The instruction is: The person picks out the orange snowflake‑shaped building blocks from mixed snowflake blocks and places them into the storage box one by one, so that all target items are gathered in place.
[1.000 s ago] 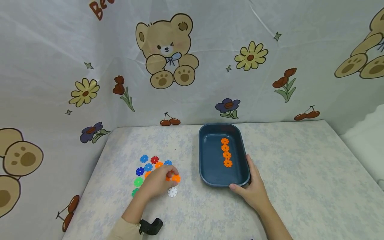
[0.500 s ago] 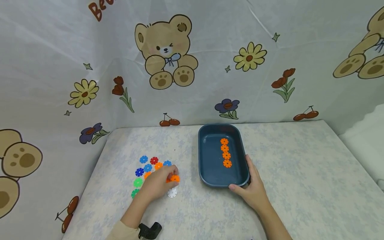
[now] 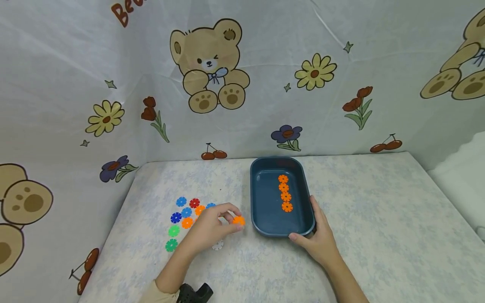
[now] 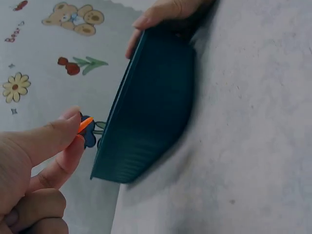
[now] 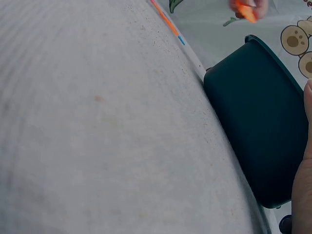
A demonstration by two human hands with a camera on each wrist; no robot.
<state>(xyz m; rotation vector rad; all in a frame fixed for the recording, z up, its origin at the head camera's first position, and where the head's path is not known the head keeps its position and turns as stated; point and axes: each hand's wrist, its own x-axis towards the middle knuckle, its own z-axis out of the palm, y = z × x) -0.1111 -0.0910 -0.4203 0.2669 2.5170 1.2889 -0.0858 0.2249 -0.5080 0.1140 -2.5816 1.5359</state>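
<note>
An orange notched plastic disc (image 3: 238,220) is pinched between the thumb and forefinger of my left hand (image 3: 208,229), just left of the dark blue tray (image 3: 267,214). In the left wrist view the same disc (image 4: 86,125) shows edge-on near the tray's rim. My right hand (image 3: 321,242) grips the tray's near right corner, thumb at the front and fingers along the side. Inside the tray, several orange discs (image 3: 286,196) lie in a column. Left of the tray, loose discs lie on the table: blue (image 3: 181,201), red (image 3: 194,203), orange (image 3: 187,223), green (image 3: 171,245).
A white disc (image 3: 217,245) lies partly hidden behind my left hand. A black strap device (image 3: 195,293) sits at my left wrist. Behind the table (image 3: 379,219) hangs a cloth (image 3: 265,50) printed with bears and flowers.
My left hand has picked the orange disc out of the loose group and carried it right, toward the tray. My right hand has kept its grip on the tray corner.
</note>
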